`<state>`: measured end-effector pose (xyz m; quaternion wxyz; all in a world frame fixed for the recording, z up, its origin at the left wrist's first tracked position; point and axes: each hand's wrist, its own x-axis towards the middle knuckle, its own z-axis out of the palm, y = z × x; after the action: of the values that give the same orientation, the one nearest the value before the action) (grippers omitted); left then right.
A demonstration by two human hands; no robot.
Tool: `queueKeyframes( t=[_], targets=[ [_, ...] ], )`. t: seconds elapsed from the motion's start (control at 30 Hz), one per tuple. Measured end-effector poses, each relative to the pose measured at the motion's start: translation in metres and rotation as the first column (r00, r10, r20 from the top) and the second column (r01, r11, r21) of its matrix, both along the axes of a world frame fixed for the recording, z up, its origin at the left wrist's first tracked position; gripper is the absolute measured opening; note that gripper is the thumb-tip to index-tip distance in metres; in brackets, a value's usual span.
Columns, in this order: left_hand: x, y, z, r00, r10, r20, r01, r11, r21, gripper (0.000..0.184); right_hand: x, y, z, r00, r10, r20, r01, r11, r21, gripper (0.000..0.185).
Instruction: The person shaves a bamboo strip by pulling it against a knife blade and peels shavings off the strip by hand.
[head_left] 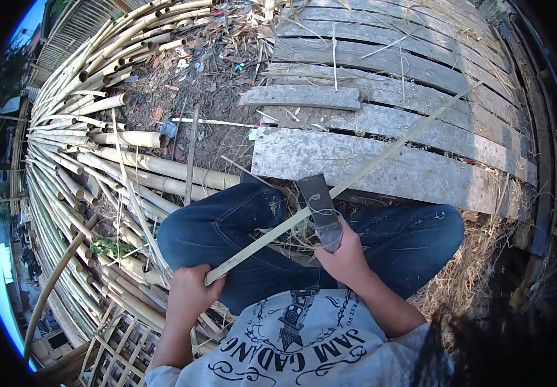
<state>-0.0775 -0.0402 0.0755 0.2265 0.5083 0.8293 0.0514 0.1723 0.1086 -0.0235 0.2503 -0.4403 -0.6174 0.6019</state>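
Note:
My left hand [190, 289] is closed around the near end of a long, pale bamboo strip [262, 241], beside my left knee. The strip runs up and to the right across my lap, its far end over the wooden planks. In my right hand [348, 257] is a machete [316, 195] with a broad, dark, square-ended blade, gripped low near its handle. The blade crosses the strip at about mid-lap, and thin curled shavings lie on it. Most of the machete's handle is hidden by my fingers.
Weathered planks [368, 155] form a low platform in front of me, with a short loose board [301, 97] and thin slivers on top. Many bamboo poles [130, 138] are piled at the left, near a woven bamboo lattice [120, 348]. Dry straw [462, 277] lies at right.

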Motion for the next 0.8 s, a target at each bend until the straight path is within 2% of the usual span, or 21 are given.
queueKeyframes(
  t=[0.03,0.07,0.13,0.17,0.2,0.27,0.33,0.37,0.4,0.47,0.53,0.57,0.6,0.67,0.7,0.73,0.8],
  targets=[
    [0.001,0.000,0.000,1.000,-0.005,-0.004,0.005,1.000,-0.003,0.031,0.000,-0.006,0.005,0.991,0.134,0.017,-0.132,0.988,-0.085,0.039],
    [0.002,0.003,0.003,1.000,-0.011,0.001,0.011,1.000,-0.003,0.031,0.001,-0.003,0.006,0.991,0.129,0.021,-0.127,0.988,-0.085,0.039],
    [0.008,0.008,0.010,0.998,0.067,0.003,-0.066,0.993,-0.093,0.025,0.002,0.009,0.005,0.967,0.249,-0.047,-0.247,0.968,0.054,0.036],
    [0.009,0.007,0.009,0.997,0.071,0.002,-0.070,0.993,-0.094,0.025,0.003,0.009,0.001,0.988,0.141,-0.069,-0.151,0.975,-0.160,0.031],
    [0.009,0.005,0.008,0.998,0.064,-0.006,-0.064,0.995,-0.072,0.026,0.004,0.017,0.005,0.994,0.076,-0.085,-0.083,0.992,-0.090,0.032],
    [0.010,0.002,0.007,0.998,0.062,-0.018,-0.063,0.997,-0.043,0.027,-0.001,0.003,-0.004,0.969,-0.245,-0.040,0.220,0.922,-0.318,0.034],
    [0.011,0.002,0.007,0.996,0.085,0.018,-0.084,0.996,-0.020,0.030,-0.005,-0.012,0.005,0.999,-0.020,-0.041,0.019,1.000,-0.019,0.036],
    [0.012,0.002,0.008,0.996,0.084,0.024,-0.084,0.996,-0.016,0.030,-0.001,-0.020,0.001,0.976,0.215,0.031,-0.215,0.977,-0.010,0.036],
    [0.011,0.000,0.010,0.996,0.078,0.034,-0.078,0.997,-0.014,0.031,0.002,-0.020,0.008,0.933,0.353,0.071,-0.351,0.935,-0.045,0.035],
    [0.013,-0.004,0.011,0.995,0.091,0.047,-0.090,0.996,-0.015,0.032,0.000,-0.013,0.023,0.960,0.274,-0.049,-0.278,0.956,-0.098,0.033],
    [0.014,-0.005,0.013,0.995,0.095,0.030,-0.095,0.996,0.002,0.032,-0.004,-0.009,0.011,0.985,0.106,-0.134,-0.132,0.971,-0.202,0.032],
    [0.015,-0.005,0.012,0.995,0.098,0.032,-0.098,0.995,-0.006,0.031,-0.006,-0.012,0.011,0.994,-0.025,-0.103,0.002,0.975,-0.223,0.034],
    [0.015,-0.005,0.011,0.993,0.119,0.022,-0.119,0.993,-0.012,0.031,-0.011,-0.018,0.010,0.994,-0.006,-0.112,-0.020,0.973,-0.230,0.034],
    [0.012,-0.003,0.007,0.996,0.093,0.010,-0.093,0.996,0.011,0.032,-0.017,-0.030,0.011,0.984,0.181,-0.003,-0.181,0.984,0.009,0.035],
    [0.009,-0.005,0.004,0.996,0.089,0.012,-0.089,0.996,0.001,0.032,-0.017,-0.032,0.010,0.927,0.355,0.118,-0.345,0.934,-0.096,0.037],
    [0.009,-0.006,0.003,0.996,0.093,0.012,-0.093,0.996,0.000,0.032,-0.017,-0.031,0.008,0.926,0.359,0.118,-0.349,0.932,-0.097,0.037],
    [0.012,-0.005,-0.001,0.998,0.048,0.035,-0.051,0.995,0.086,0.035,-0.020,-0.023,0.004,0.957,0.241,-0.161,-0.234,0.970,0.059,0.041]
  ],
)
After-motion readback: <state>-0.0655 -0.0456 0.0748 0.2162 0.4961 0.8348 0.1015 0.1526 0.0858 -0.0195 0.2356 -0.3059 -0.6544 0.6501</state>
